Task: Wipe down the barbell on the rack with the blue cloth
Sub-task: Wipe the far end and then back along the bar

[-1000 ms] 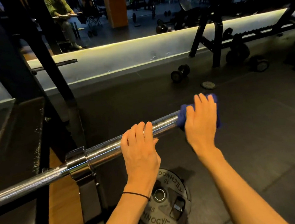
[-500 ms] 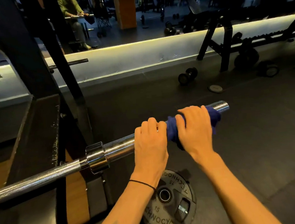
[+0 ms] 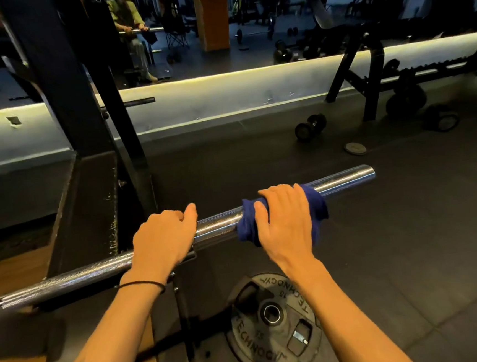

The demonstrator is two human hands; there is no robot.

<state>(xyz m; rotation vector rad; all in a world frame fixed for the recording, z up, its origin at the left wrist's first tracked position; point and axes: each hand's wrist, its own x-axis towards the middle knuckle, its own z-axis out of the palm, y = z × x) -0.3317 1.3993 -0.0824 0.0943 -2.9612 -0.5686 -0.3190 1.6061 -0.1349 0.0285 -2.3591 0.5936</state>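
The black rack (image 3: 88, 194) stands at the left, and the chrome barbell (image 3: 344, 178) lies across it, its sleeve running out to the right above the dark floor (image 3: 409, 238); a black weight plate (image 3: 273, 325) lies flat near the person, below the bar. The left hand (image 3: 161, 239) curls over the bar by the collar; the right hand (image 3: 287, 222) grips the blue cloth (image 3: 248, 223), which is wrapped around the sleeve.

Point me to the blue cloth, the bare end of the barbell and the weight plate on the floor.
blue cloth (image 3: 248, 220): head view, bunched left edge beside the thumb.
barbell (image 3: 346, 177): head view, bare sleeve past the cloth.
weight plate (image 3: 245, 342): head view, lettered lower-left face.
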